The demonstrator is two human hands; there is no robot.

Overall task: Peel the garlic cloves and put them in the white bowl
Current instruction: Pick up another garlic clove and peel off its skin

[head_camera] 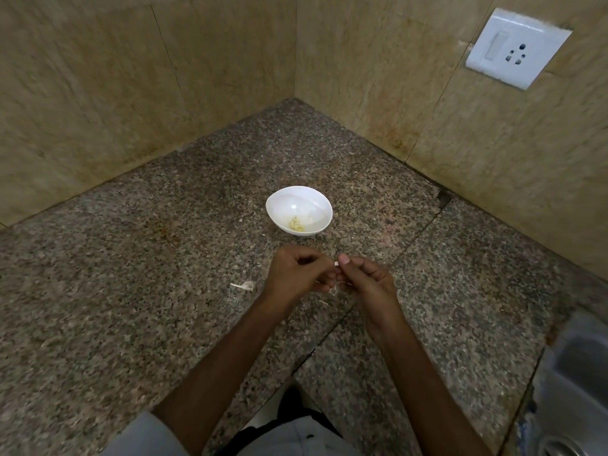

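A white bowl [311,196] stands on the speckled granite counter, with a few pale peeled garlic pieces [297,223] at its bottom. Just in front of the bowl my left hand [294,274] and my right hand [365,279] meet above the counter. Between their fingertips they pinch a small garlic clove [336,264], of which only a white tip shows. A thin strand of skin hangs below the fingers. An unpeeled whitish clove or husk [245,286] lies on the counter to the left of my left hand.
Tan tiled walls close the corner behind the bowl. A white switch and socket plate [516,49] is on the right wall. A steel sink [574,399] lies at the lower right. A small scrap of peel [324,302] lies under my hands.
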